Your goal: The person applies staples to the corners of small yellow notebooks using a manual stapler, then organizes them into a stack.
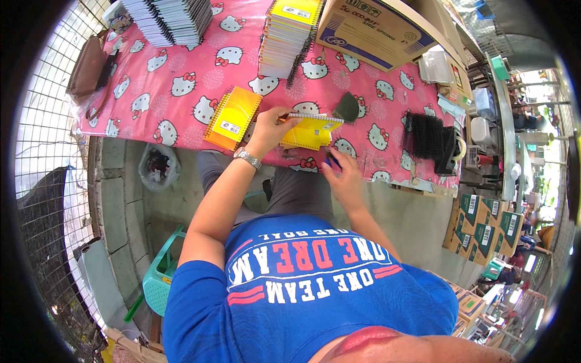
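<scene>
My left hand (273, 128), with a watch at its wrist, pinches the left end of a yellow spiral notebook (321, 123). That notebook is tilted up, its coil along the top edge. Another yellow spiral-bound piece (302, 140) shows just beneath it. My right hand (344, 175) is curled near the notebook's lower right corner, around a small dark-blue object (330, 160) whose kind is mostly hidden by the fingers. Left of my left hand lies a small pile of orange-yellow spiral notebooks (235, 115) at the table edge.
A tall notebook stack (281, 45) and a cardboard box (375, 33) stand at the back of the pink table (181, 112). Black coils (422, 134) and a tape dispenser (449, 151) lie right. A dark flat piece (347, 107) is behind the notebook. A green stool (162, 272) stands lower left.
</scene>
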Motion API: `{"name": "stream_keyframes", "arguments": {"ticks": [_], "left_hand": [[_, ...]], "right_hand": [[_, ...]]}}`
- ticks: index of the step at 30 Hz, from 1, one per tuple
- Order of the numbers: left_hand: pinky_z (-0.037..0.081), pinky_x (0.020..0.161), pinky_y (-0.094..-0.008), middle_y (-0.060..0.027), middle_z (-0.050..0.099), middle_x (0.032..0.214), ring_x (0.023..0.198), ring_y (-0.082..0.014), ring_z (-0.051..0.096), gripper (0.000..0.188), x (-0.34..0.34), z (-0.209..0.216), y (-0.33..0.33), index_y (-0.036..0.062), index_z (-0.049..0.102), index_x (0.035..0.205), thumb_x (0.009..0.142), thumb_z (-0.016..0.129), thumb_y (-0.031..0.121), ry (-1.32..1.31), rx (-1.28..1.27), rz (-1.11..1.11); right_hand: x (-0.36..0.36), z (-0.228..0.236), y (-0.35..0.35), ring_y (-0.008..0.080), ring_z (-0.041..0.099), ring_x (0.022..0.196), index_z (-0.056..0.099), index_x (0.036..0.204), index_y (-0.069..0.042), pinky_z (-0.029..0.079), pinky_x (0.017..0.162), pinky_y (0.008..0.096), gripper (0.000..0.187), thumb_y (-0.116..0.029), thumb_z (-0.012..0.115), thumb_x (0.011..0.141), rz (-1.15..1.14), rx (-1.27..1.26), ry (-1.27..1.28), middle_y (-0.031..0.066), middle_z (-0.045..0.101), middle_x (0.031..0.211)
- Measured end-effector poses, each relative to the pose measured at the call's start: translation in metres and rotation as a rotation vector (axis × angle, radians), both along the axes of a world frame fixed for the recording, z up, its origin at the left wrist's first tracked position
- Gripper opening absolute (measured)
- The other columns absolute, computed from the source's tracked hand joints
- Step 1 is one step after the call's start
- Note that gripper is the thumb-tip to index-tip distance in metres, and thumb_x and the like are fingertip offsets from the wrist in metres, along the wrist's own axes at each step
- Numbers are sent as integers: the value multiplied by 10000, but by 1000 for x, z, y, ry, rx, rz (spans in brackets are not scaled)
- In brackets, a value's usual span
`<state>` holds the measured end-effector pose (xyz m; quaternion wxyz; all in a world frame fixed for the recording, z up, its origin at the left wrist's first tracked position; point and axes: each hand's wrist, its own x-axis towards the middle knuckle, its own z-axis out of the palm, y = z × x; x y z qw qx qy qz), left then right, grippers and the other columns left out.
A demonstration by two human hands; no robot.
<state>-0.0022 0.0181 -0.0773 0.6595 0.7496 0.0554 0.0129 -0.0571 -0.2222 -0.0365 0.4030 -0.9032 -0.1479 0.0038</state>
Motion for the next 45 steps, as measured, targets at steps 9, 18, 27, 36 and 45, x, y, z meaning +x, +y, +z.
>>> {"name": "stream_keyframes", "arguments": {"ticks": [9,18,27,36,45], "left_hand": [[543,701,-279,-100,711,927,779,-162,681,228,-4,-10,-1,8,689,1061,834,682,31,-171,88,82],[548,668,-281,-124,697,891,747,-190,698,213,-24,10,-6,23,719,996,799,659,-30,-290,160,201],[545,641,-289,-91,693,982,773,-146,658,292,-79,-21,108,21,674,1127,883,697,179,-41,69,690],[483,857,-403,-101,607,1065,1006,-291,588,247,-41,15,52,83,684,1011,778,695,166,-412,961,227],[504,812,-350,-51,605,982,953,-232,598,209,-22,4,-21,87,619,995,792,594,130,-580,1137,-532]], "right_hand": [[38,33,75,308,564,1034,636,1157,19,424,919,420,438,-209,725,794,205,-91,-286,127,629,1075],[38,20,63,178,624,1013,594,1168,4,512,822,318,283,-186,600,959,40,1024,1146,117,657,1055],[70,-42,-55,382,592,894,630,1094,-34,476,815,468,370,-233,718,795,21,-150,-216,187,624,985],[182,-56,-193,358,610,910,639,987,-45,517,776,457,187,-167,635,846,-507,-870,-401,162,611,975],[188,-5,-175,358,609,946,670,1088,-91,509,814,440,248,-114,628,844,-430,-743,-325,185,577,1052]]}}
